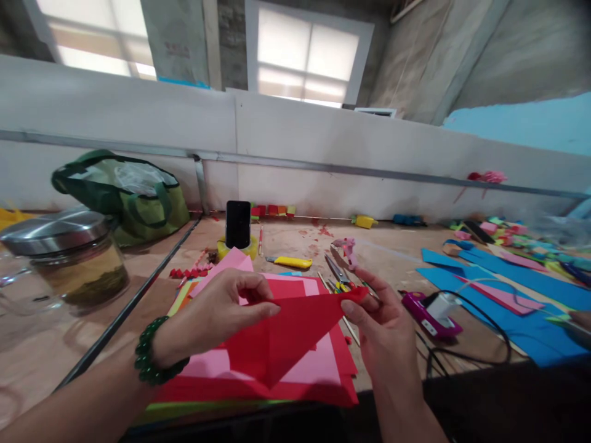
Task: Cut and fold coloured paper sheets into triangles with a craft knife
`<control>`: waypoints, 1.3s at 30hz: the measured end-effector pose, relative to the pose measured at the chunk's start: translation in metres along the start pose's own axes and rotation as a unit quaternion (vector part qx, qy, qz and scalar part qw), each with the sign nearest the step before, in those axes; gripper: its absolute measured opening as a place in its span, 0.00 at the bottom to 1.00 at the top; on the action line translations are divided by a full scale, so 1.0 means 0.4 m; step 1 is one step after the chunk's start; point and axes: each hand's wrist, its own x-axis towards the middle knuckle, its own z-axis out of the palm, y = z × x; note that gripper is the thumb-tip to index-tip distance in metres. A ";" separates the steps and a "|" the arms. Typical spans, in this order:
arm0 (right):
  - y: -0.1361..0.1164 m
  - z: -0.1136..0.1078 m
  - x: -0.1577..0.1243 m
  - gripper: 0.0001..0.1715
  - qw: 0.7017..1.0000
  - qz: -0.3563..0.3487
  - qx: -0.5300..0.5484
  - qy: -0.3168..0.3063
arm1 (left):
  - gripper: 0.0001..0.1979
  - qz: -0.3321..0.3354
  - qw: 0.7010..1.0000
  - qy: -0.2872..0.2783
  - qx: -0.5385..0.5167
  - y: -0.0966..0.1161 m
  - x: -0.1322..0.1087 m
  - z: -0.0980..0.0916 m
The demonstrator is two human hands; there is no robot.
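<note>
A folded sheet of red paper [290,326] is stretched between both my hands over a stack of pink and red sheets. My left hand [231,301], with a green bead bracelet [150,351] at the wrist, pinches its upper left edge between thumb and curled fingers. At its right end, my right hand [378,314] grips a gathered or rolled corner between thumb and fingers. Pink paper [318,375] shows beneath. Just beyond the hands lie scissors [339,274] and a yellow utility knife [290,263].
A glass jar [76,264] and a green bag [133,197] stand at left. A phone [238,224] leans upright on a tape roll [240,249]. At right are a purple power strip [431,317] with black cable, and blue paper [521,326]. Another person's hand [582,323] shows at the right edge.
</note>
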 end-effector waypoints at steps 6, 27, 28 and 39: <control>-0.008 -0.009 -0.003 0.30 1.000 0.020 0.015 -0.008 | 0.14 -0.026 0.996 -0.036 -0.072 -0.019 0.017 -0.008; -0.015 -0.031 -0.022 0.28 0.996 -0.032 0.004 0.078 | 0.09 -0.076 0.960 -0.063 -0.261 -0.045 0.029 0.021; -0.014 -0.031 -0.023 0.28 0.996 -0.033 0.002 0.078 | 0.09 -0.072 0.960 -0.065 -0.262 -0.046 0.029 0.022; -0.010 -0.037 -0.025 0.32 0.994 -0.053 -0.015 0.094 | 0.10 -0.077 0.970 -0.076 -0.220 -0.039 0.015 0.022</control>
